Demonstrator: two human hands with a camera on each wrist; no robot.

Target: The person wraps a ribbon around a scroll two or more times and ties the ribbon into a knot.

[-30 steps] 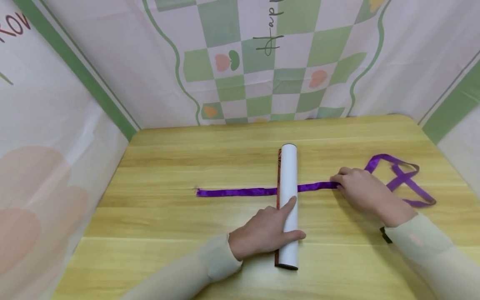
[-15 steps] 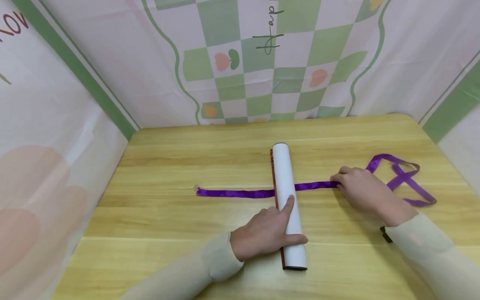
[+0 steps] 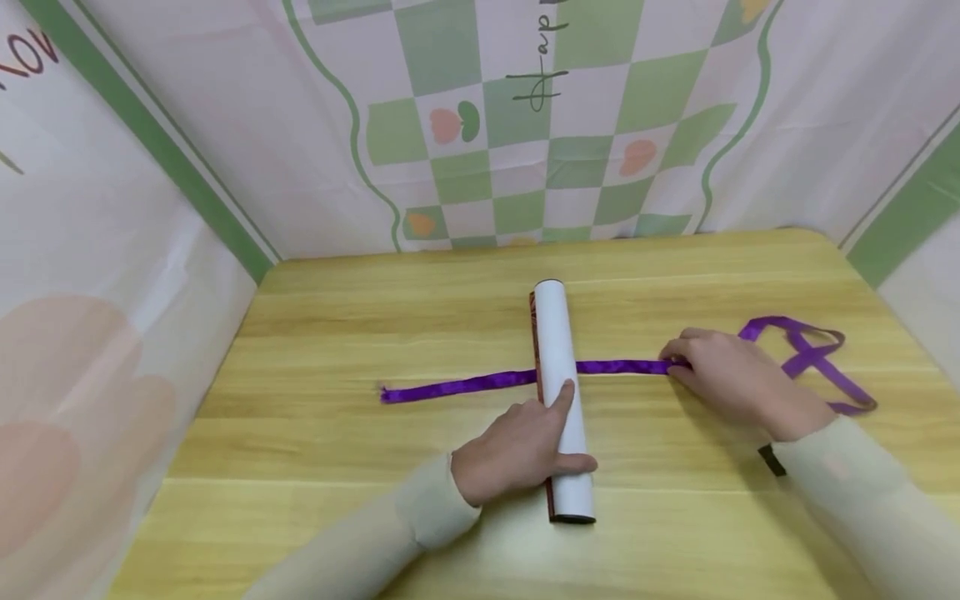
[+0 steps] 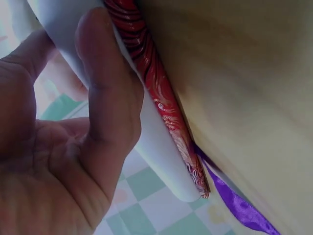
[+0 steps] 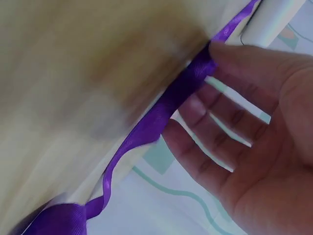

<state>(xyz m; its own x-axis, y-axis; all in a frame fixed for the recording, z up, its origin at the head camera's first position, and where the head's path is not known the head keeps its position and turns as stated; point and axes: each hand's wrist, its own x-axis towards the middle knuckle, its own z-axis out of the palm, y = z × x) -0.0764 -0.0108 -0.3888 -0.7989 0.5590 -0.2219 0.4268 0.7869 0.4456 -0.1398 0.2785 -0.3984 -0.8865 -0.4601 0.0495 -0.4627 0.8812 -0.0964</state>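
A white paper roll (image 3: 555, 333) with a red patterned edge along its left side lies across a purple ribbon (image 3: 457, 387), pointing away from me. My left hand (image 3: 517, 450) rests on the roll's near half, index finger and thumb stretched out over the top. In the left wrist view, other fingers (image 4: 110, 88) lie against the roll's side beside the red edge (image 4: 156, 88). To the right, my right hand (image 3: 727, 375) pinches the ribbon between thumb and fingertips, close to the table; the right wrist view shows the ribbon (image 5: 166, 107) running past the fingers.
The wooden table (image 3: 337, 317) carries the roll and ribbon. Beyond my right hand, the ribbon's spare length (image 3: 832, 367) lies in a loose loop. A printed cloth (image 3: 517, 175) with green checks hangs behind the table, and cloth walls (image 3: 112, 250) stand at the sides.
The roll has shifted left and a little away from me under my left hand, its far end swinging left. The ribbon's left end has moved slightly left and nearer. My right hand keeps its pinch.
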